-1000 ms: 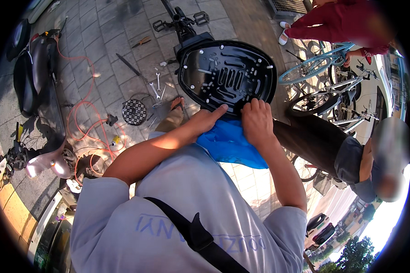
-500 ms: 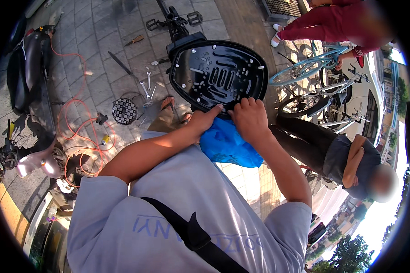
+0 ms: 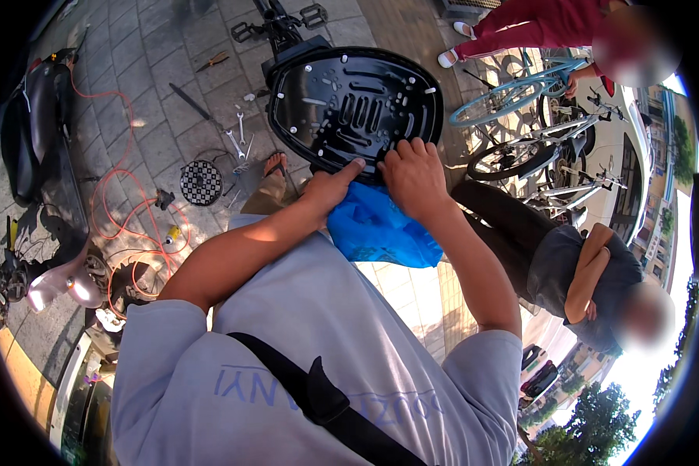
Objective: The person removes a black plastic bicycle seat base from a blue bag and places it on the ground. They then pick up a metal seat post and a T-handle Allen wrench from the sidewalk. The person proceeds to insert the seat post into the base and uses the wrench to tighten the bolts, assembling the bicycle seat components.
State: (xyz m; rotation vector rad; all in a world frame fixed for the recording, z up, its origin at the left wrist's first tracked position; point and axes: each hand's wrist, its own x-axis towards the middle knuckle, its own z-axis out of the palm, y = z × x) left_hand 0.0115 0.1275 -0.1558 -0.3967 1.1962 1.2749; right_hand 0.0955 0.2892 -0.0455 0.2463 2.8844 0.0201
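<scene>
A black ribbed pan (image 3: 363, 111) with slots and pale studs along its edge, like the upturned underside of a seat, lies in front of me. My left hand (image 3: 332, 186) grips its near rim, thumb on top and the other fingers hidden. Close beside it, my right hand (image 3: 414, 179) is closed with bent fingertips over the same rim; whether it also pinches the bag's edge cannot be made out. A blue plastic bag (image 3: 382, 231) hangs below the rim, under both hands. Beyond the pan, a dark frame with pedals (image 3: 281, 27) shows.
Wrenches (image 3: 234, 142), a long flat tool (image 3: 189, 102) and pliers (image 3: 213, 60) lie on the paving. To the left are a scooter (image 3: 43, 155) and an orange hose (image 3: 124, 172). Bicycles (image 3: 512, 155), a person in dark clothes (image 3: 571, 268) and another in red (image 3: 520, 31) are to the right.
The whole view has shifted slightly, so the pan and hands appear higher and further left. Both hands stay at the near rim.
</scene>
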